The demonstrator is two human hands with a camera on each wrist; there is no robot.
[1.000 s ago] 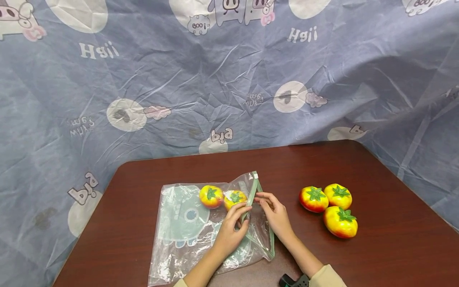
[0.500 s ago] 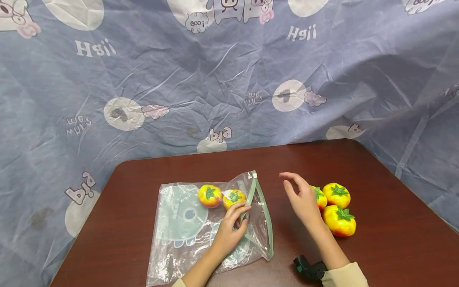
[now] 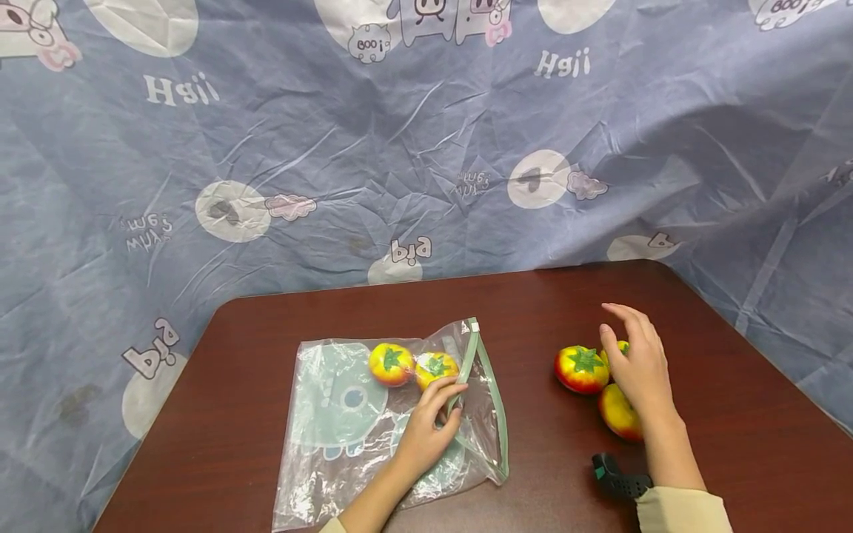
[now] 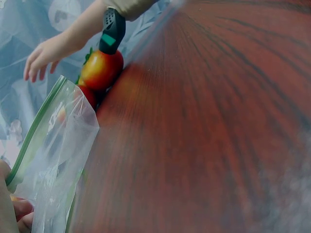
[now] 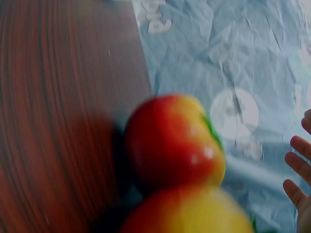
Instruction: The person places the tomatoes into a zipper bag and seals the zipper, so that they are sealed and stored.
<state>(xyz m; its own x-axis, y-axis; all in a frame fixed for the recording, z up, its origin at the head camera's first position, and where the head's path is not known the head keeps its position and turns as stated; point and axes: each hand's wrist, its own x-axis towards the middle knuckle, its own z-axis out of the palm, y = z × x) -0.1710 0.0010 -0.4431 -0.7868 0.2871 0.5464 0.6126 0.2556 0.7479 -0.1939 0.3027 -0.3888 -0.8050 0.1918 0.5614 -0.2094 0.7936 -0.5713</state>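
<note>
A clear zip bag (image 3: 320, 463) with a green rim lies on the table, its mouth parted toward the right. Inside it are two yellow-red persimmons (image 3: 391, 365) with green leafy tops. My left hand (image 3: 426, 429) pinches the bag's green edge beside the nearer persimmon; the left wrist view shows the bag (image 4: 58, 155) held up at that edge. Over a cluster of three persimmons, my right hand (image 3: 641, 366) hovers with fingers spread and nothing held. One persimmon (image 3: 581, 371) shows whole at the left; the front one (image 3: 620, 413) and the back one are partly hidden by the hand.
The dark red-brown table (image 3: 533, 311) reaches back to a wrinkled blue-grey printed cloth (image 3: 373, 163) hanging behind it. A black strap device (image 3: 621, 480) sits at my right wrist. The bag's white slider (image 3: 474, 326) is at its far corner.
My right hand has left the bag's mouth and moved right, to above the three persimmons. The bag's mouth gapes wider than before. My left hand has stayed on the bag.
</note>
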